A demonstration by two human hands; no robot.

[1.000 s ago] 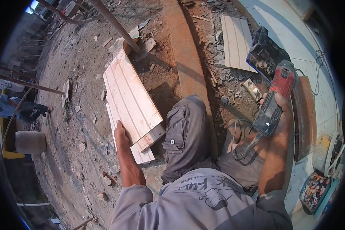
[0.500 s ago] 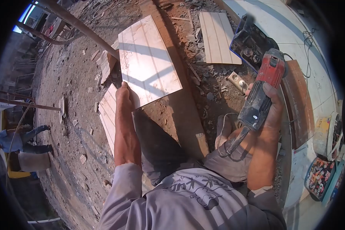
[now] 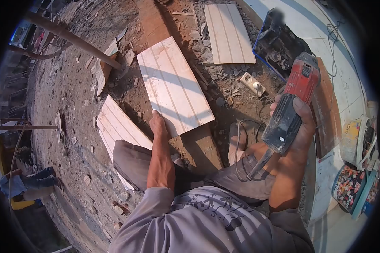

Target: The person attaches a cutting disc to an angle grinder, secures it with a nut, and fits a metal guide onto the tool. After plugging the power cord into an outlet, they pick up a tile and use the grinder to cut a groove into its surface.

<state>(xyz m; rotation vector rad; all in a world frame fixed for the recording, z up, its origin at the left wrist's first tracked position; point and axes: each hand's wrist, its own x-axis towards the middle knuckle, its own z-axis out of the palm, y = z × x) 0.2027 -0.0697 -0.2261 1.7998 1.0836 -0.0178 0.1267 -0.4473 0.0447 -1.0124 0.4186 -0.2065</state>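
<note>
A pale tile with several lengthwise grooves [image 3: 175, 86] lies slanted over a brown wooden board [image 3: 200, 147]. My left hand [image 3: 158, 124] grips its near left edge, thumb on top. My right hand [image 3: 302, 114] is wrapped round the black body of a red and black power tool [image 3: 293, 97], raised over the right side, its head pointing away from me. The tool's cable drops toward my lap. Another grooved tile [image 3: 230, 33] lies on the rubble at the top, and more tiles [image 3: 120, 124] lie by my left knee.
A socket strip [image 3: 252, 84] is on the ground near an open dark tool case [image 3: 278, 44]. Metal poles [image 3: 71, 38] cross the upper left. Buckets [image 3: 354, 141] stand at the right, beside a reddish board [image 3: 327, 114]. Another person [image 3: 27, 183] is at the far left.
The held tile has shifted down and right with my left hand and now lies flatter over the board. My left knee has come up into view over the tiles. The tool remains in my right hand.
</note>
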